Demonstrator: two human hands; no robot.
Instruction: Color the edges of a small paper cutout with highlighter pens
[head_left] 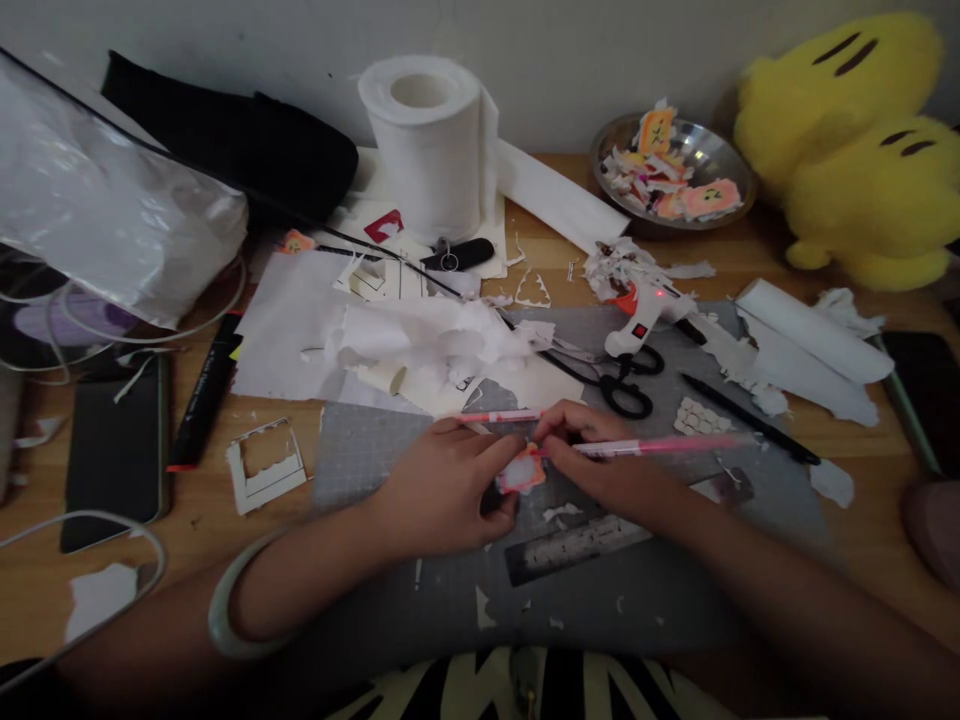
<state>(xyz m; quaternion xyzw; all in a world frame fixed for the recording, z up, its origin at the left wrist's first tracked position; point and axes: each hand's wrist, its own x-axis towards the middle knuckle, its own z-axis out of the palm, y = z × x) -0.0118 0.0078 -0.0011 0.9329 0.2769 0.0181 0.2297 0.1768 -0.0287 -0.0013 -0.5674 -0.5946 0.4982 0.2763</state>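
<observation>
My left hand [442,485] pinches a small paper cutout [520,473] with a pale middle and an orange-pink coloured edge. In my right hand [596,465] is a pink marker pen [622,448], its tip at the cutout's upper edge and its far end blurred. An orange-red marker [502,416] lies just beyond my fingers. Beneath both hands is a grey cutting mat [420,600]. A metal ruler [577,548] lies close to my right forearm, among paper scraps.
Black scissors [626,385] and a white glue gun [637,315] lie behind my right hand. Further back stand a paper roll [427,165] and a metal bowl [611,195] of coloured scraps. Yellow plush toys [862,170] sit right; a phone [116,450] and black marker [206,395] lie left.
</observation>
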